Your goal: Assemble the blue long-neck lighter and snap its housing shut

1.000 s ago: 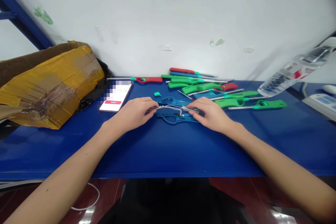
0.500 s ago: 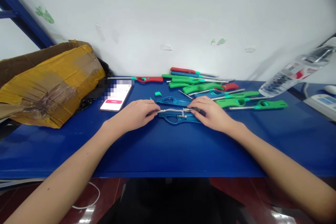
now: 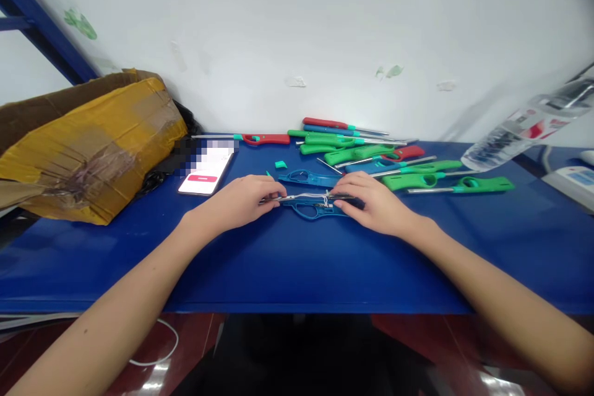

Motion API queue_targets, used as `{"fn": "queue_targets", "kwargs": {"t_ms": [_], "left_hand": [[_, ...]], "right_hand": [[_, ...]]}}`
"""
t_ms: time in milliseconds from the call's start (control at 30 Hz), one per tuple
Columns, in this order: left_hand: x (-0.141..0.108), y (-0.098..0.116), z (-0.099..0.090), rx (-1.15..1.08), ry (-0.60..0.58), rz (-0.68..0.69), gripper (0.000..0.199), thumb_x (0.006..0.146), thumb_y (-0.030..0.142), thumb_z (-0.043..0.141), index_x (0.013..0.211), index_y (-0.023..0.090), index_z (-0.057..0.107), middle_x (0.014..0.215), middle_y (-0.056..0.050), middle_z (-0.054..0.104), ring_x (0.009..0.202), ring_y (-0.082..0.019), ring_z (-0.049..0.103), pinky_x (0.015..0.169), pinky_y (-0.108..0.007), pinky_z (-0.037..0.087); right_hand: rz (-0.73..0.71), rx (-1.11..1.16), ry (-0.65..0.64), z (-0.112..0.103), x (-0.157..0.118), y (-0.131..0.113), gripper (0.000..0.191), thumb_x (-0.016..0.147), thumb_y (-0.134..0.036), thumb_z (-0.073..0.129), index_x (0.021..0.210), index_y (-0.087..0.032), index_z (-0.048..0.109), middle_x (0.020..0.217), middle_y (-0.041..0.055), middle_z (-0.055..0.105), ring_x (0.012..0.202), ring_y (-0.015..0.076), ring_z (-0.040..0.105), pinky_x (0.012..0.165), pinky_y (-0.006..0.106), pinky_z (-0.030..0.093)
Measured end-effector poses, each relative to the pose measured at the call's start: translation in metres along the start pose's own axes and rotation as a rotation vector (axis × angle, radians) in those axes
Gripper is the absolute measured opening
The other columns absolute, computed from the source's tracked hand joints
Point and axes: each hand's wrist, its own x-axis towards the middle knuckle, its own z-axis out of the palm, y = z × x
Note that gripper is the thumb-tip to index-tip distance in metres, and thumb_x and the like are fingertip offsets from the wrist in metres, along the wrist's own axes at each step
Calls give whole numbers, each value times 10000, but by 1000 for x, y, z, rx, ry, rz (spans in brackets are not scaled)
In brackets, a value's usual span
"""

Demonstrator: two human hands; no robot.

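My left hand [image 3: 253, 197] is closed in a pinch on the left end of a thin lighter mechanism, whose white wires [image 3: 307, 196] run across to the right. At the other end, my right hand [image 3: 374, 203] has its thumb and fingers closed on the mechanism's dark body, partly hidden by the fingers. Right under it lies one blue lighter handle half [image 3: 306, 213] with a trigger opening, its right end covered by my right hand. Just behind is a second blue handle half [image 3: 309, 178]. A small green plastic piece [image 3: 281, 164] rests behind my left hand.
Several green, red and blue long-necked lighters [image 3: 390, 180] are piled towards the wall. One red lighter [image 3: 273, 138] lies apart, near a phone [image 3: 204, 174]. A taped cardboard box [image 3: 102, 148] stands left; a tilted-looking water bottle [image 3: 520, 127] and a white device [image 3: 573, 185] are at right.
The mechanism has come down slightly at the right, closer over the near blue handle half. Both hands keep their grip and have barely shifted.
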Motion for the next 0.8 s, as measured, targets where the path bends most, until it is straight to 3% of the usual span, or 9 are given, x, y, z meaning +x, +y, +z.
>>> {"fn": "queue_targets", "kwargs": {"t_ms": [633,800], "left_hand": [[0,1,-4,-28,-76,16,273,963,233,504,1136,248,715,990,-41,701,857,-181,631,755,-284,477],[0,-1,-1,-20,-63,41,269,980,218,464,1112,220,699,1046,-54,688,989,-204,602,864,-319,462]], "right_hand": [[-4,12,-44,1,-1,2,209,939,-286,573,1097,-199,680,1062,103,702,1021,261,614,931,435,507],[-5,13,-43,1,-1,2,221,942,-289,571,1104,-186,679,1061,110,702,1017,262,609,925,437,509]]}}
